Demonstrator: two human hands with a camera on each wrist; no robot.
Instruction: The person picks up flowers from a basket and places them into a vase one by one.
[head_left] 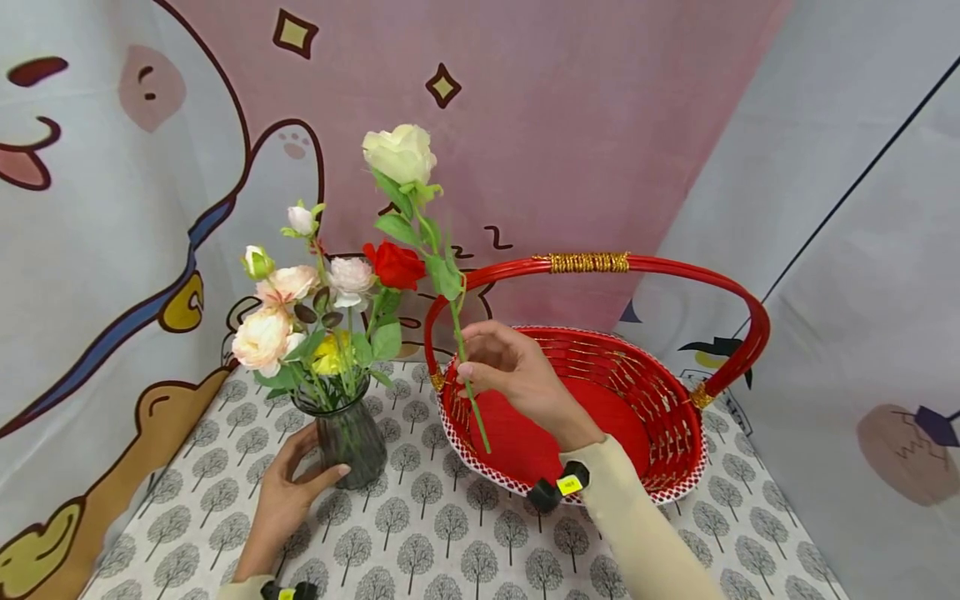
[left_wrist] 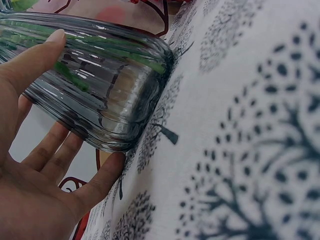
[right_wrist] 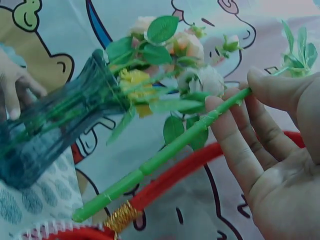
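My right hand (head_left: 517, 379) pinches the green stem of a white rose (head_left: 401, 156) between thumb and fingers, above the red basket's left side. The bloom points up and the cut end of the stem (right_wrist: 150, 165) hangs down at a slant. My left hand (head_left: 292, 477) holds the lower part of a grey ribbed glass vase (head_left: 352, 446), thumb in front and fingers round the far side. In the vase stand a red rose (head_left: 396, 265), a yellow flower (head_left: 330, 357) and several pale pink and peach blooms (head_left: 262, 340). The vase is upright on the tablecloth.
A red woven basket (head_left: 663, 417) with a tall arched handle (head_left: 742, 308) stands right of the vase. Its handle rises behind the held stem. Tree-print cloth (head_left: 450, 525) covers the table, and a cartoon-printed curtain (head_left: 540, 125) hangs behind.
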